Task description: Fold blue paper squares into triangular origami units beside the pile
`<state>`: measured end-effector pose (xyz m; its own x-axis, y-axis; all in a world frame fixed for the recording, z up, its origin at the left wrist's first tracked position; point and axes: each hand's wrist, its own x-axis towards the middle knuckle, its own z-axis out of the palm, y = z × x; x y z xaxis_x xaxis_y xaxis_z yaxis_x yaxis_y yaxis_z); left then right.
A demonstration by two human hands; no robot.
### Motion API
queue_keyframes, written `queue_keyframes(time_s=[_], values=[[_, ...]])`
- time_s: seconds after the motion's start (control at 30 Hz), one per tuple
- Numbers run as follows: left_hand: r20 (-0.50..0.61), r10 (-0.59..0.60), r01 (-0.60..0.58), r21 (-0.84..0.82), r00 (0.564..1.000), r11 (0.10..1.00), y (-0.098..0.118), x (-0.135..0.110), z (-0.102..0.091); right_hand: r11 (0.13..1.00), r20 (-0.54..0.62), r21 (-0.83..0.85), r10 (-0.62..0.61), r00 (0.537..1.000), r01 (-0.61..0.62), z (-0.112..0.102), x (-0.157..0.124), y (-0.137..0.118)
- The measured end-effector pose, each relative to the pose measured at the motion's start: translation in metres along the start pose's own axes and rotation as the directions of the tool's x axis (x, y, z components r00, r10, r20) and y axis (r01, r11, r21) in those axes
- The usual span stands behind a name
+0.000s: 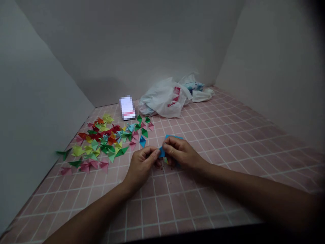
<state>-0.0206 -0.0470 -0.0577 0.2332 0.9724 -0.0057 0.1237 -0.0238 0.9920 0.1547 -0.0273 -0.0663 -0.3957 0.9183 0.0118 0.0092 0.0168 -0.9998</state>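
Note:
Between my two hands is a small blue piece of folded paper (pixel 161 152), pinched from both sides above the table. My left hand (pixel 143 164) grips its left edge with thumb and fingers. On the other side, my right hand (pixel 184 154) closes thumb and fingertips on it, hiding part of the paper. Behind the right hand lies blue paper (pixel 174 136), mostly covered by that hand. A folded blue paper piece (pixel 142 141) rests just beyond my left hand. Many colourful folded paper birds (pixel 101 139) are spread on the left of the table.
A lit phone (pixel 127 107) stands at the back, its screen blurred out. White plastic bags (pixel 165 98) lie crumpled beside it along the back wall. The table wears a pink checked cloth (pixel 241 135), with grey walls on the left, back and right.

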Motion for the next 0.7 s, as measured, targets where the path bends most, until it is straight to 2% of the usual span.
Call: queue_keyframes(time_s=[0.17,0.27,0.37,0.57,0.7], values=[[-0.008,0.028,-0.027,0.083,1.000,0.996,-0.0012,-0.0009,-0.0003,0.998,-0.007,-0.059,-0.031,0.999,0.031,0.0003,-0.0033,-0.0003],[0.022,0.044,-0.045,0.065,0.999,0.997,-0.0006,-0.0021,-0.0002,0.996,-0.001,-0.061,-0.058,0.998,0.058,0.0007,-0.0047,-0.0017],[0.028,0.042,-0.044,0.053,0.999,0.998,-0.0009,-0.0028,0.0006,0.999,0.012,-0.007,-0.038,0.999,0.038,0.0007,-0.0034,0.0001],[0.026,0.118,-0.121,0.180,0.993,0.976,-0.0020,-0.0029,0.0015,1.000,0.047,-0.005,-0.003,0.999,0.003,-0.0002,-0.0001,0.0049],[0.069,0.131,-0.141,0.167,0.989,0.976,-0.0010,-0.0038,0.0015,0.994,0.019,-0.087,-0.071,0.997,0.073,0.0008,-0.0035,0.0012]])
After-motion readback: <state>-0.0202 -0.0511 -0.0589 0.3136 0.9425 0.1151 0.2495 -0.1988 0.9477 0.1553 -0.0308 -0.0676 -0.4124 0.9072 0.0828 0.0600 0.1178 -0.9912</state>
